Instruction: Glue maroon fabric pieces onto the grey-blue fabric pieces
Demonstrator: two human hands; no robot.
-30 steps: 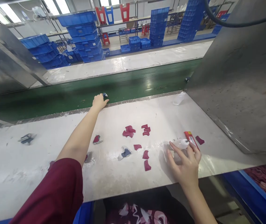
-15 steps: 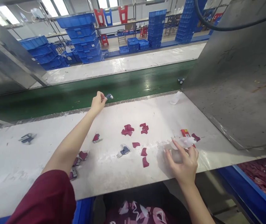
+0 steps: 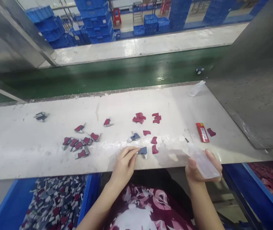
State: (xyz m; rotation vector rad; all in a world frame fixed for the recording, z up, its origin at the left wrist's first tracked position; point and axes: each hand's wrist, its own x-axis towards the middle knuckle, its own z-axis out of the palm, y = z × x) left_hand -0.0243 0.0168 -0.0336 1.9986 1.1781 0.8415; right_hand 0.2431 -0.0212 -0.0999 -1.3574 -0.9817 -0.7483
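My left hand (image 3: 125, 162) pinches a small navy and white piece (image 3: 143, 150) between thumb and fingers, low over the near part of the white table. My right hand (image 3: 202, 169) is wrapped round a translucent squeeze bottle (image 3: 202, 162), whose thin needle tip points up and to the left. Just right of the held piece lie single maroon cut pieces (image 3: 154, 149), with two small maroon piles (image 3: 139, 118) farther back. Another navy and white piece (image 3: 135, 137) lies just beyond my left fingers. Several assembled maroon-topped pieces (image 3: 78, 145) are grouped to the left.
A red lighter (image 3: 202, 132) and one maroon piece (image 3: 211, 132) lie beyond the bottle. A green conveyor belt (image 3: 117, 75) runs behind the table (image 3: 43, 159). Blue bins (image 3: 87, 191) of pieces stand below at both sides. A metal panel (image 3: 253, 92) rises at the right.
My left hand has come back from the belt's edge to the near table, holding a navy and white piece. My right hand has turned the bottle, so its tip now points left. The view has tilted down.
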